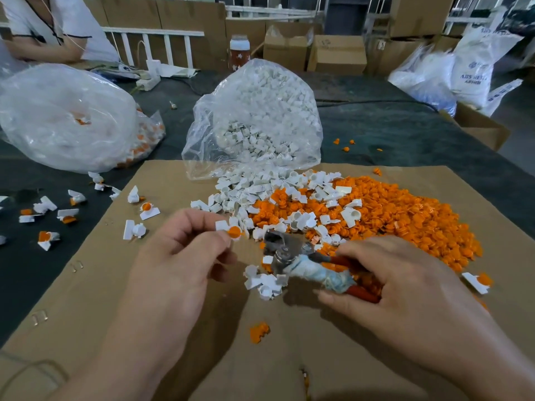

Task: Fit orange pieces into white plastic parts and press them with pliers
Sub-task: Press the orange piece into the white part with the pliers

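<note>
Your right hand (405, 285) curls round the red-handled pliers (292, 256), low over the cardboard sheet (101, 285), their long axis running near-right to far-left. Just left of the jaws, your left hand (179, 256) pinches a white plastic part (221, 225) with an orange piece (234, 232) seated in it; pressing likely needs only a short closing move.

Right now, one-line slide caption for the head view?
Left hand pinches a white part with an orange piece fitted; right hand grips cloth-wrapped pliers beside the orange pile.
</note>
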Tool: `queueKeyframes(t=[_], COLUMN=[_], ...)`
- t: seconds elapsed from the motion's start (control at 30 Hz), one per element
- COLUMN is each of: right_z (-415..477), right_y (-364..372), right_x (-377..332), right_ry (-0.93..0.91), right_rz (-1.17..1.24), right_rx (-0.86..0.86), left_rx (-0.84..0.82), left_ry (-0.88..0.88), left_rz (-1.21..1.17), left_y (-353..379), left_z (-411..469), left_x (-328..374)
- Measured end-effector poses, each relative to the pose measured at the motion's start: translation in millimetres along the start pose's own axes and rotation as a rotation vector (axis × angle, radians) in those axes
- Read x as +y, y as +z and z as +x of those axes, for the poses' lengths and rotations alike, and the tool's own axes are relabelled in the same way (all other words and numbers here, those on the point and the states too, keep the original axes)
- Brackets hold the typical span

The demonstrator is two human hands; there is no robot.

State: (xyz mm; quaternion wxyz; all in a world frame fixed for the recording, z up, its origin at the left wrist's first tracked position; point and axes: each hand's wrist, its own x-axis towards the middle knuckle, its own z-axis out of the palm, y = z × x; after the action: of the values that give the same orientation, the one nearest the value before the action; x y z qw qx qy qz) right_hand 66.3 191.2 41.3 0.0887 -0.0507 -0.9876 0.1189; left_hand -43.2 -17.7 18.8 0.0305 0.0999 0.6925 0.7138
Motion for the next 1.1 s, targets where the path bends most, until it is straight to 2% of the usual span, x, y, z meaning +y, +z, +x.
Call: queueKeyframes(t=[0.1, 0.2, 0.33, 0.43, 0.5, 0.6, 0.67, 0.8, 0.97, 1.1], right_z=[4.0, 8.1, 11.1, 8.7, 4.2, 2.1, 1.8, -0.8, -2.8, -5.2], right_y=[6.4, 9.8, 9.9, 7.3, 6.5, 10.8, 12.5, 8.9, 11.4, 9.8], right_x=[0.5, 1.0, 4.6, -1.2, -12.8, -28.0, -29.1, -25.7, -24.6, -27.3], right_ry=[0.046, 0.12, 0.163, 0.086, -0.064, -0.248, -0.261, -0.244, -0.258, -0.186], right_rz=[-0.119, -0.244, -0.264, -0.186, -0.04, -0.009, -0.013, 0.072, 0.236, 0.387], right_rx=[0.107, 0.049, -0.031, 0.093, 0.216, 0.177, 0.15, 0.137, 0.143, 0.131], left_rx=[-0.115, -0.188, -0.182, -0.176, -0.175, -0.186, -0.221, -0.283, -0.467, -0.514], left_ry=[-0.138, -0.237, -0.305, -0.316, -0.269, -0.064, 0.029, 0.036, -0.232, -0.124], left_rz=[0.01, 0.025, 0.034, 0.083, 0.145, 0.317, 0.392, 0.223, -0.133, -0.13], left_y=[3.6, 13.3, 20.4, 24.3, 27.1, 29.1, 28.1, 26.4, 26.2, 22.1], left_z=[-3.6, -12.3, -17.3, -20.4, -23.8, -30.7, -34.5, -32.3, -28.3, -28.3], left_x=[1.2, -1.2, -1.6, 0.4, 1.3, 1.1, 2.1, 0.2, -2.2, -1.7])
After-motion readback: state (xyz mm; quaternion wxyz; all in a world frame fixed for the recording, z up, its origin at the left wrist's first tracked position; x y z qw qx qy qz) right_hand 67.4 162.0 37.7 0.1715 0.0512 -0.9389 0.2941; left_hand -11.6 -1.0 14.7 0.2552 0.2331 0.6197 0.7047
